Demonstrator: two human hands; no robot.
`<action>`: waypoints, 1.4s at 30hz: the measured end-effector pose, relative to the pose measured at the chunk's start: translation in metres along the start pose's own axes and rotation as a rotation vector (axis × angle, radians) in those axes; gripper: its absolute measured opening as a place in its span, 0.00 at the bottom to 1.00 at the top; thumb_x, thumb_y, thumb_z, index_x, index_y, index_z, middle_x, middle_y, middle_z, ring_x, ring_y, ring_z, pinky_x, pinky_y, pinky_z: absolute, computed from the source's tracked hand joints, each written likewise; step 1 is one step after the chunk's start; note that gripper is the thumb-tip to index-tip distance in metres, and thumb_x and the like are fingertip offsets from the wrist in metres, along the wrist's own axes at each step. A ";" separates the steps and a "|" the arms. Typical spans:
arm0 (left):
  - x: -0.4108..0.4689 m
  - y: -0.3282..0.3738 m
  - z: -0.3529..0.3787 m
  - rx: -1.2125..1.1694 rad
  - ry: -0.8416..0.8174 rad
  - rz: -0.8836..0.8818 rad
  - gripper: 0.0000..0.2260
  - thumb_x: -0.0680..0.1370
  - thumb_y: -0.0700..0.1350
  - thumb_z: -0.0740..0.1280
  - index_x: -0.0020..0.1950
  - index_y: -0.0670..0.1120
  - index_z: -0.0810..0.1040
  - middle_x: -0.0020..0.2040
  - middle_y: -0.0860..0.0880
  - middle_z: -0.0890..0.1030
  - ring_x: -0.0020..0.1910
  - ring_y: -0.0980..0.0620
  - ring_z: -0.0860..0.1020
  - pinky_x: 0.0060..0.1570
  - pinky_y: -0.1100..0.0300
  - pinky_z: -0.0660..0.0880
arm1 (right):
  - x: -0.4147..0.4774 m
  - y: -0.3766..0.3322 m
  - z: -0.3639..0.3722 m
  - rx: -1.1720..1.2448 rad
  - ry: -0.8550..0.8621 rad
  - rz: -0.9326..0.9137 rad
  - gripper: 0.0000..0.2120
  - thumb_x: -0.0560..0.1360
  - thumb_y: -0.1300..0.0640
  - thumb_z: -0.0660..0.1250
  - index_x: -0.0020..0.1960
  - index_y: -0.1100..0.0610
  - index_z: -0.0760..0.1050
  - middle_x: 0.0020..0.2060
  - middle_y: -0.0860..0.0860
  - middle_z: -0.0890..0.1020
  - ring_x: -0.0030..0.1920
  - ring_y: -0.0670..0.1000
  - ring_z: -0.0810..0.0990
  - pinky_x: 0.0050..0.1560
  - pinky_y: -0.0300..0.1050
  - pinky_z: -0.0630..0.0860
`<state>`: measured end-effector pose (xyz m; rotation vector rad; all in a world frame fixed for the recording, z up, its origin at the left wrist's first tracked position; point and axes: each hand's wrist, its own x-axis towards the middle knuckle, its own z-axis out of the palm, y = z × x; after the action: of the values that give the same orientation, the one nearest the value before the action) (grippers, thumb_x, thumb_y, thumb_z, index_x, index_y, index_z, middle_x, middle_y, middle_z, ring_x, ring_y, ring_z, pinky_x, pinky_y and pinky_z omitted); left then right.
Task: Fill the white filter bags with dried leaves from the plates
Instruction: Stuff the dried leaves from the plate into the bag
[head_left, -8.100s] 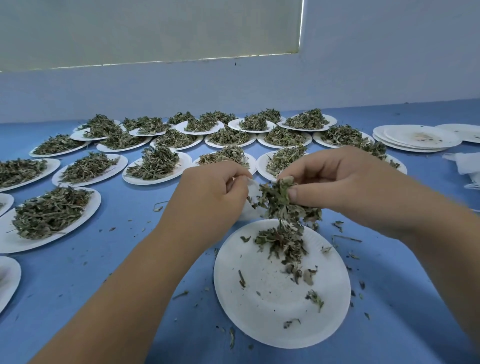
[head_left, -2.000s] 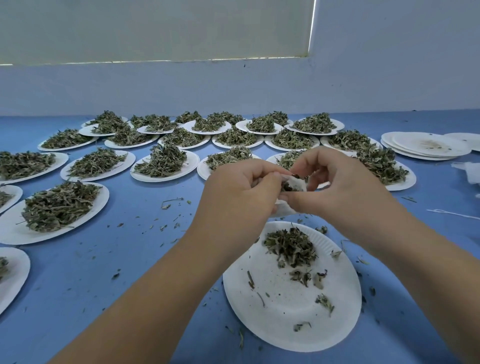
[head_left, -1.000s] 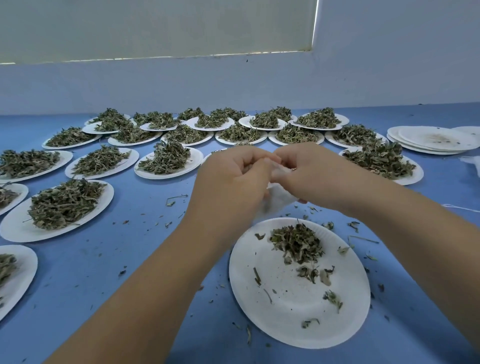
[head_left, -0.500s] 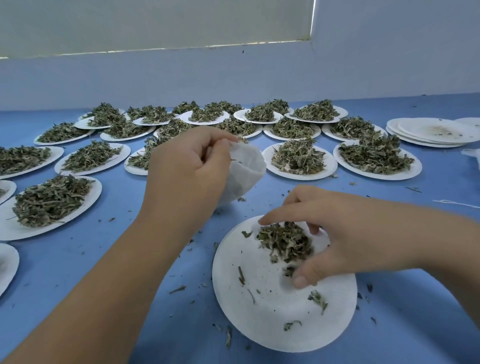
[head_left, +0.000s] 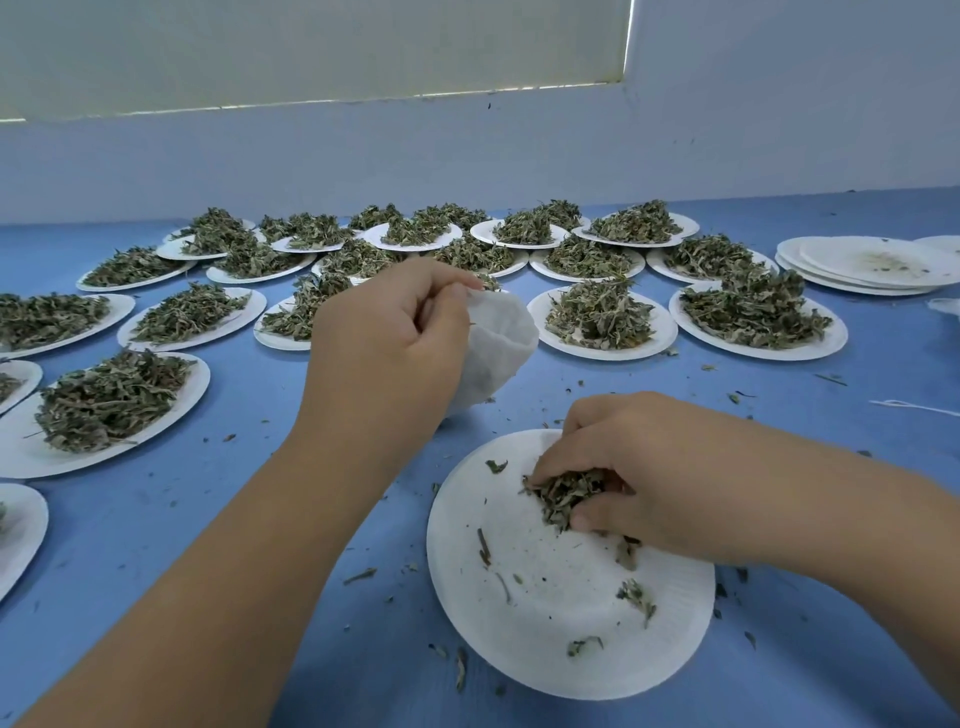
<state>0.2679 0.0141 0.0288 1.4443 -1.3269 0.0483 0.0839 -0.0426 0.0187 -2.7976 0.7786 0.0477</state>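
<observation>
Blue and flecked with leaf crumbs, the table (head_left: 208, 519) has its barest stretch under the left forearm, nearer the person than the left hand (head_left: 384, 353). Beyond that hand and out to its left, heaped plates (head_left: 602, 317) stand rim to rim, some overlapping, with little room between them. A stack of emptied plates (head_left: 872, 262) sits far beyond the right hand (head_left: 639, 478), out toward its right. A thin white thread (head_left: 914, 405) lies on the table just past the right forearm.

The left hand is raised and pinches the white filter bag (head_left: 501, 343) at its mouth between thumb and curled fingers. The bag bulges out on the side toward the right hand.

The right hand is down on the near plate (head_left: 545, 613), with its fingers and thumb curled round a clump of dried leaves (head_left: 563, 493). Only scraps lie on the rest of that plate, and the right forearm crosses its far right rim.

Behind the table rises a pale wall (head_left: 467, 150), with a cream blind (head_left: 311, 52) above it.

Half a second ago the right hand was spread over the clump; now it has closed on it. A second ago both hands met at the bag; now they are apart, the bag beyond and to the left of the right hand.
</observation>
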 end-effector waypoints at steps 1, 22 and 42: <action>0.000 -0.001 0.000 0.017 0.011 0.015 0.12 0.79 0.41 0.63 0.44 0.57 0.80 0.26 0.61 0.74 0.28 0.64 0.71 0.29 0.75 0.64 | 0.000 -0.001 0.000 -0.009 0.003 0.004 0.17 0.77 0.46 0.65 0.65 0.36 0.71 0.54 0.37 0.70 0.44 0.37 0.66 0.40 0.29 0.63; -0.011 0.003 0.011 0.145 -0.171 0.101 0.09 0.79 0.40 0.64 0.47 0.49 0.83 0.28 0.70 0.73 0.28 0.68 0.71 0.27 0.75 0.63 | -0.010 -0.001 -0.012 0.305 0.165 -0.041 0.09 0.70 0.53 0.68 0.47 0.40 0.82 0.41 0.39 0.82 0.37 0.41 0.80 0.41 0.45 0.79; -0.020 0.014 0.017 0.067 -0.233 0.178 0.11 0.76 0.44 0.62 0.47 0.48 0.85 0.22 0.56 0.69 0.24 0.59 0.68 0.25 0.71 0.62 | -0.006 0.008 -0.025 0.654 0.422 0.101 0.03 0.70 0.56 0.72 0.39 0.49 0.81 0.25 0.47 0.79 0.26 0.43 0.76 0.27 0.33 0.71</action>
<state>0.2402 0.0192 0.0188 1.4157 -1.6572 0.0425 0.0735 -0.0521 0.0421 -2.1573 0.8318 -0.6724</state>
